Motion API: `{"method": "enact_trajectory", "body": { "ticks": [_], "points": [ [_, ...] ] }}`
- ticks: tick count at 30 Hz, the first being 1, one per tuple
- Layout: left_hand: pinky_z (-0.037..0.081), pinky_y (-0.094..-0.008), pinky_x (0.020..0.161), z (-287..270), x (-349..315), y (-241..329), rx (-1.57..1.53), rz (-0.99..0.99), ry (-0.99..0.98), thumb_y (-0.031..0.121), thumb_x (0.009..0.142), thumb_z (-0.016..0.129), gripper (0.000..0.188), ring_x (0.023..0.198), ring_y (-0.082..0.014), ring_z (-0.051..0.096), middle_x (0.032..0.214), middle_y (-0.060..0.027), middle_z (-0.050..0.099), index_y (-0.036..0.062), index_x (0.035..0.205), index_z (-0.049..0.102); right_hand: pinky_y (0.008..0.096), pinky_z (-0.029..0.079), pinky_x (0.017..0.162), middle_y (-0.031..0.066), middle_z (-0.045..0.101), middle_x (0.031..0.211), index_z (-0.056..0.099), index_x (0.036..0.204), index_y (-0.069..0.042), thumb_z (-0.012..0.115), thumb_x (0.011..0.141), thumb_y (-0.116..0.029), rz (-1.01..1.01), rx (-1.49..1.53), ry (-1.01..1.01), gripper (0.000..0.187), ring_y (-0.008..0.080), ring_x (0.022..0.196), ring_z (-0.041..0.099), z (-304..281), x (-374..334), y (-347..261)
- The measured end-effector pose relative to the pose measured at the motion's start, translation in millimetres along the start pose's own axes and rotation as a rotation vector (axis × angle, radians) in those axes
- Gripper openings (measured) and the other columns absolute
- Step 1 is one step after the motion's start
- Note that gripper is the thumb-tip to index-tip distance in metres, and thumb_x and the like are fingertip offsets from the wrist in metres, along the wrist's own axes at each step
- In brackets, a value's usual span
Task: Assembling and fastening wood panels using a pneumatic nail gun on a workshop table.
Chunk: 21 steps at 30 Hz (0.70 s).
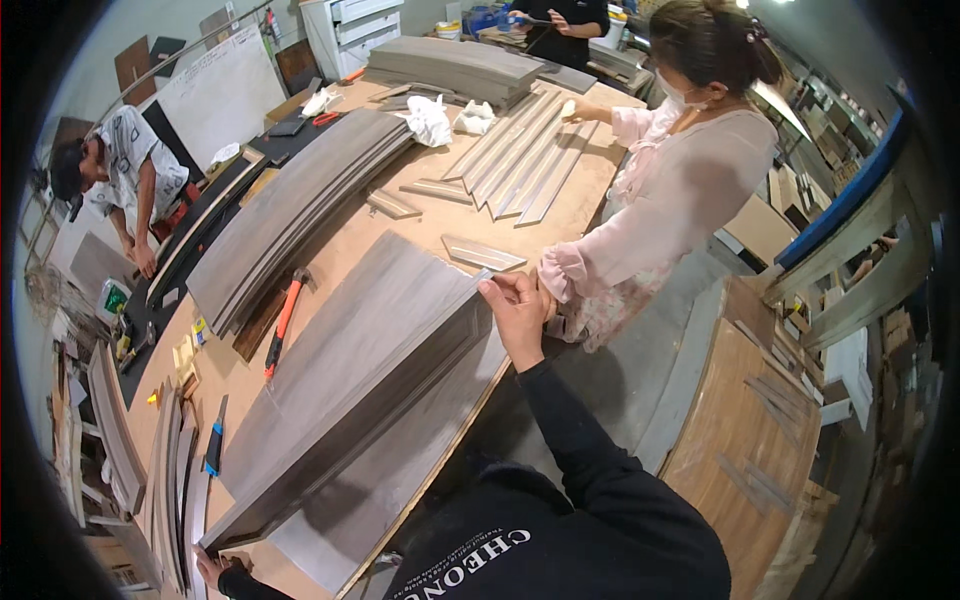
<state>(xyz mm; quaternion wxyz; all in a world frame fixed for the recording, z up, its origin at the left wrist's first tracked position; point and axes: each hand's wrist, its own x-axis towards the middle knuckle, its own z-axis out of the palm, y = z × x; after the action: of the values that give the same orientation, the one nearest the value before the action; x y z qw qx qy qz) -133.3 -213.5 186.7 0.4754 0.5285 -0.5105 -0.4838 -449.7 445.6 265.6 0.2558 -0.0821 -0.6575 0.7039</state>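
A long grey wood-grain panel [350, 335] with a deep moulded edge lies diagonally across the table before me. At its far right corner my right hand [520, 315] pinches the edge between thumb and fingers, close to a small bluish-grey bit at the corner. My left hand [210, 568] holds the panel's near left end, partly cut off by the dark rim of the picture. Beneath the panel's front edge is a flat grey sheet [400, 500]. An orange-handled hammer [283, 328] rests beside the panel's far side.
Stacked grey boards [300, 205] and a blue-handled cutting tool [215, 445] lie on the brown tabletop [350, 215]. At right, a person in a pink blouse [690, 190] touches mitred strips [530, 150]. Another person [140, 170] bends at left; a third [565, 25] stands behind.
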Motion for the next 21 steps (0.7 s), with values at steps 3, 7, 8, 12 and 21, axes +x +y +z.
{"method": "enact_trajectory", "body": {
  "ticks": [3,7,8,12,21],
  "points": [
    [0.048,-0.0298,0.069,-16,26,-21,-0.081,0.067,-0.311,0.032,0.074,0.07,0.039,0.084,-0.0196,0.06,0.095,-0.0109,0.063,0.003,0.097,0.059,0.0211,0.046,0.067,0.0012,0.058,0.075,0.058,0.089,-0.001,0.069,0.076,-0.011,-0.206,-0.216,0.041,0.02,0.008,0.072,0.055,4,5,-2],
    [0.044,-0.0433,0.078,-112,72,38,1.341,1.093,-0.318,0.045,0.065,0.068,0.069,0.09,-0.0358,0.054,0.095,-0.0167,0.06,0.004,0.117,0.05,0.0299,0.045,0.069,0.0052,0.06,0.079,0.061,0.085,-0.004,0.067,0.075,-0.014,-0.158,-0.291,0.029,0.015,0.0169,0.072,0.056,21,17,32],
    [0.044,-0.0429,0.075,-43,3,12,1.188,0.929,-0.169,0.009,0.063,0.063,0.039,0.087,-0.0364,0.054,0.087,-0.0191,0.056,0.0042,0.101,0.055,0.0277,0.046,0.073,0.005,0.06,0.085,0.06,0.093,0.0,0.062,0.08,-0.014,-0.099,-0.272,0.0,0.019,0.0147,0.077,0.055,13,17,22],
    [0.042,-0.0247,0.053,21,-55,2,0.287,0.563,-0.055,0.022,0.082,0.061,0.02,0.061,-0.0106,0.053,0.07,-0.0004,0.056,0.0028,0.086,0.062,0.0261,0.046,0.073,0.0072,0.055,0.1,0.056,0.107,0.003,0.056,0.088,-0.021,-0.018,-0.223,-0.012,0.031,0.0147,0.091,0.052,-12,30,32],
    [0.043,-0.0218,0.047,20,-109,21,-0.104,0.188,0.086,0.035,0.085,0.058,0.034,0.06,-0.0069,0.053,0.072,0.0011,0.06,0.0021,0.092,0.065,0.026,0.043,0.077,0.009,0.054,0.106,0.051,0.115,0.001,0.053,0.09,-0.03,0.101,-0.179,-0.028,0.04,0.0155,0.091,0.053,-2,17,28]
  ]
}}
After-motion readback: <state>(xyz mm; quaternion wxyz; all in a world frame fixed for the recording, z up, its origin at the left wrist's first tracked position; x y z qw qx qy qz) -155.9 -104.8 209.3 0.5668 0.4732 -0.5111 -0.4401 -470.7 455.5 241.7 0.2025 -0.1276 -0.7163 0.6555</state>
